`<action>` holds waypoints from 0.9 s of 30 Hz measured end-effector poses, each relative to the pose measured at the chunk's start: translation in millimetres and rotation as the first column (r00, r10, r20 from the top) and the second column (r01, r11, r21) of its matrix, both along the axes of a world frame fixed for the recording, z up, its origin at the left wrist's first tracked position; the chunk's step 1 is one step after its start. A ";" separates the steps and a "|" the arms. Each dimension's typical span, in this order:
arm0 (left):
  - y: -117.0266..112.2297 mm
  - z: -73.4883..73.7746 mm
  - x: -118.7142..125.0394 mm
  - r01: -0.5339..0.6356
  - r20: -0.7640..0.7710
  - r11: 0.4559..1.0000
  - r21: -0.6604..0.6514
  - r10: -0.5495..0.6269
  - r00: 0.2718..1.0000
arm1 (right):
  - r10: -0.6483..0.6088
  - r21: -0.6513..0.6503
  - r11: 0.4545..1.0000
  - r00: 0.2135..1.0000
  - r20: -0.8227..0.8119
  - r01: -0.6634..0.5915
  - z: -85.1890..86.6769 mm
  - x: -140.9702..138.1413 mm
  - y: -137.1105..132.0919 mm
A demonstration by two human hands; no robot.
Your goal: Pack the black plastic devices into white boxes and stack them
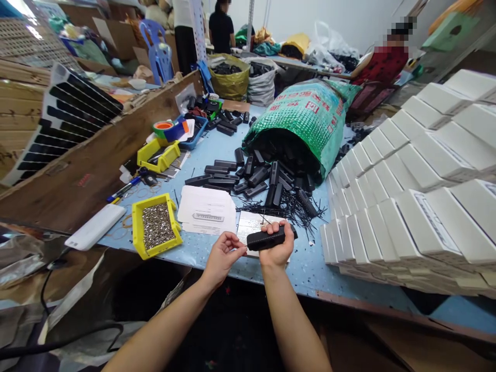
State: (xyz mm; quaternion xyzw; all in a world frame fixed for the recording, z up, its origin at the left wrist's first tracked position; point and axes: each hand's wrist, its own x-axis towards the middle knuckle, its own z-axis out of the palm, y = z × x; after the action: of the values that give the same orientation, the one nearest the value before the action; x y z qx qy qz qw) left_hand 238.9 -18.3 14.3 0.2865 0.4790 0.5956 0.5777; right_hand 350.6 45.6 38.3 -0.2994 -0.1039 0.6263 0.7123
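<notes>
My right hand (279,252) is wrapped around a long black plastic casing (265,239), held just above the table's front edge. At the casing's left end, my left hand (225,254) pinches thumb and fingertip together; whatever is between them is too small to make out. A white sheet (245,225) lies under the casing, partly hidden by it. Just beyond are a pile of similar black casings (258,178) and a scatter of thin black strips (289,209). Left of my hands sits a yellow bin (136,227) full of small metal parts (158,225).
A green woven sack (306,111) spills casings. Stacked white boxes (403,222) fill the right side. Printed cards (207,209), a second yellow bin (170,155) and a white power-bank-like block (95,226) lie left. A wooden board (96,139) edges the table. Other people sit or stand behind.
</notes>
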 end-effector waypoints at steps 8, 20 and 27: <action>0.8 -8.3 11.1 -0.012 0.038 1.000 0.007 0.012 0.999 | -0.027 -0.026 0.999 1.000 0.008 0.028 -0.2 -2.5 1.6; 46.1 -20.8 -115.9 0.236 -0.963 0.936 -0.259 -0.232 -0.139 | 0.038 0.262 0.857 0.562 0.826 -0.443 -55.3 38.8 10.7; 77.1 19.4 -132.0 0.409 -0.908 0.812 -0.417 -0.350 -0.230 | -0.178 0.172 0.984 0.173 0.969 0.046 -74.8 61.5 32.0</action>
State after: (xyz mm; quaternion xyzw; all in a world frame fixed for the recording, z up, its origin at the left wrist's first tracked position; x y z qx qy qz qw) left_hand 106.9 58.8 33.7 0.7661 0.6143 -0.0048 0.1888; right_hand 412.1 77.6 -36.5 -0.5998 -0.5449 0.2297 0.5390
